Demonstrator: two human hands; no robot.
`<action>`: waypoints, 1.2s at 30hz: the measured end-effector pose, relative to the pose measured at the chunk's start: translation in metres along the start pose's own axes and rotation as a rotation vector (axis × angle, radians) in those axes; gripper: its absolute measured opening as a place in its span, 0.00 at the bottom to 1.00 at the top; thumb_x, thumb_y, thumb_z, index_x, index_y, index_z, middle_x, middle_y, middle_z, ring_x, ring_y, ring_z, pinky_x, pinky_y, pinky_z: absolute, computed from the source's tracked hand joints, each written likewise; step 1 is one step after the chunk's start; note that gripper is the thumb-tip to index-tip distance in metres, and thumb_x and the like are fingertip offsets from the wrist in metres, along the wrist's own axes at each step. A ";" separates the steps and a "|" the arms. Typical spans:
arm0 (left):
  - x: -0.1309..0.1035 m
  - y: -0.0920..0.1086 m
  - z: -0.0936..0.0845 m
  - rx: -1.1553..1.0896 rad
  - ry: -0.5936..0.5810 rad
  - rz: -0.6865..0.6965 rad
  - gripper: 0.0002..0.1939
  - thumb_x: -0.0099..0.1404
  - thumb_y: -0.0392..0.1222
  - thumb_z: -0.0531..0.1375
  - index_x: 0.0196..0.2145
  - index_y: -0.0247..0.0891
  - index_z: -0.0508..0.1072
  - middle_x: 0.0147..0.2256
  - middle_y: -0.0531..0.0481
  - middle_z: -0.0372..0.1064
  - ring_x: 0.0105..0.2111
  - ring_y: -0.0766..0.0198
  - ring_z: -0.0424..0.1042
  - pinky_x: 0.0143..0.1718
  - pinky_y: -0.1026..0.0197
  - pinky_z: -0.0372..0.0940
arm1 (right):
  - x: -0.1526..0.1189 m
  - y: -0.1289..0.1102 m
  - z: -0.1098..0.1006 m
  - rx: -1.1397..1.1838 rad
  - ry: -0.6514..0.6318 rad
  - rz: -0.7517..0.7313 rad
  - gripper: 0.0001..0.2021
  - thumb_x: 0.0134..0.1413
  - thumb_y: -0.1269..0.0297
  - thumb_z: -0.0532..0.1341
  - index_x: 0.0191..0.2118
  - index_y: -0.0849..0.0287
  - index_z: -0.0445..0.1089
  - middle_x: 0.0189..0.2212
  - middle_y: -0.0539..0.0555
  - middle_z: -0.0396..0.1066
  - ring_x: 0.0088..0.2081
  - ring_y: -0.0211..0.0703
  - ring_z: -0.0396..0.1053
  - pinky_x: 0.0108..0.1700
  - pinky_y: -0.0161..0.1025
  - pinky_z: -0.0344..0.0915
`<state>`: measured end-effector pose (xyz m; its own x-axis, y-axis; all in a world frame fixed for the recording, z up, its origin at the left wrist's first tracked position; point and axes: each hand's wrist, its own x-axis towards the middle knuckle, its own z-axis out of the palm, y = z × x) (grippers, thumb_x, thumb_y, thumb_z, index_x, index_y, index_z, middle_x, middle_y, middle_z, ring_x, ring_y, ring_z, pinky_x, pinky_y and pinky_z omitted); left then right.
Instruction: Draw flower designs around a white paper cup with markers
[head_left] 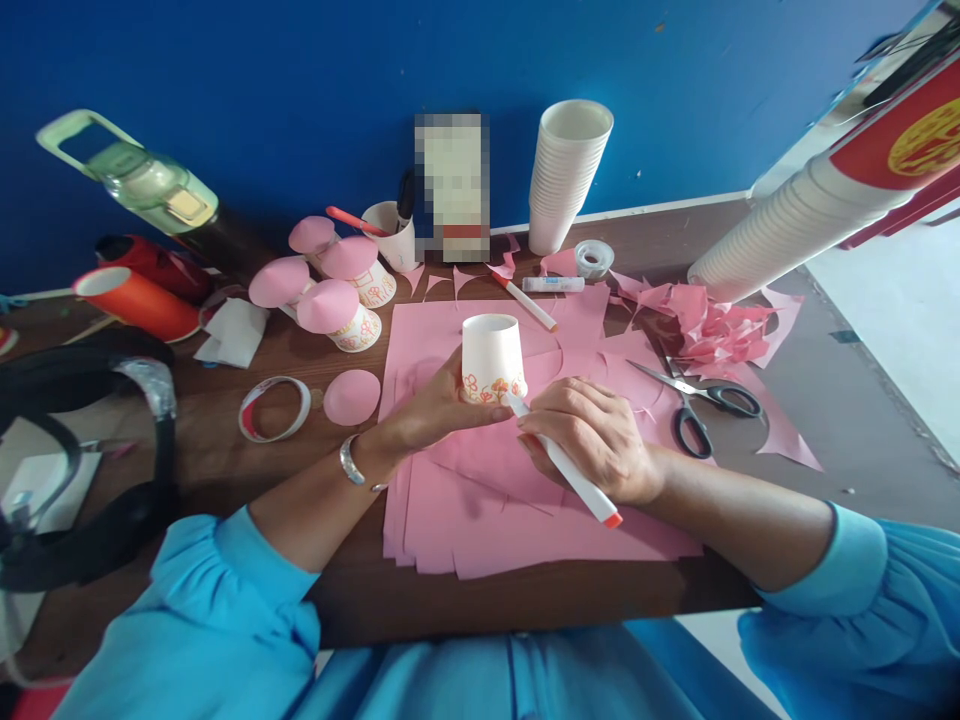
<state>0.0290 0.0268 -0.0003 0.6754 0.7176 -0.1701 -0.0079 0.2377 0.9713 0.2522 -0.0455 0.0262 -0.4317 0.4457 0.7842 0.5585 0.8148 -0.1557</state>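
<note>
My left hand (442,402) is closed around a white paper cup (491,350), held upside down above the pink paper. Orange and red flowers are drawn in a band along the cup's lower edge. Between the fingers of my right hand (596,435) is a white marker pen (574,470) with an orange end. Its tip points at the flower band, at the cup's right side; whether it touches I cannot tell. Under both hands lies a stack of pink paper sheets (465,520).
Cups with pink cone tops (330,305) stand at the left, near a tape roll (275,408) and a pink disc (352,397). Scissors (697,395) and paper scraps (720,325) lie right. Stacked cups (566,175), a glue stick (553,284) and a bottle (161,190) are farther back.
</note>
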 end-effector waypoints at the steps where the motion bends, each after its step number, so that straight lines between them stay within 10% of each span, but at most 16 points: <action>1: 0.000 0.000 0.000 0.005 0.002 0.001 0.41 0.57 0.54 0.79 0.63 0.43 0.69 0.46 0.45 0.76 0.47 0.51 0.77 0.50 0.48 0.72 | 0.000 0.000 0.000 -0.004 0.005 -0.004 0.08 0.68 0.75 0.63 0.49 0.57 0.70 0.35 0.53 0.77 0.34 0.43 0.77 0.35 0.41 0.78; 36: -0.002 0.002 -0.002 -0.101 -0.020 0.008 0.28 0.60 0.46 0.79 0.54 0.41 0.74 0.49 0.46 0.76 0.46 0.56 0.75 0.48 0.52 0.70 | -0.002 0.003 -0.001 0.054 0.100 0.025 0.10 0.70 0.70 0.63 0.54 0.60 0.70 0.36 0.55 0.75 0.37 0.47 0.77 0.36 0.43 0.78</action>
<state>0.0265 0.0270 0.0017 0.6899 0.7065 -0.1578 -0.0870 0.2973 0.9508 0.2551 -0.0438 0.0247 -0.3433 0.4291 0.8355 0.5283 0.8237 -0.2059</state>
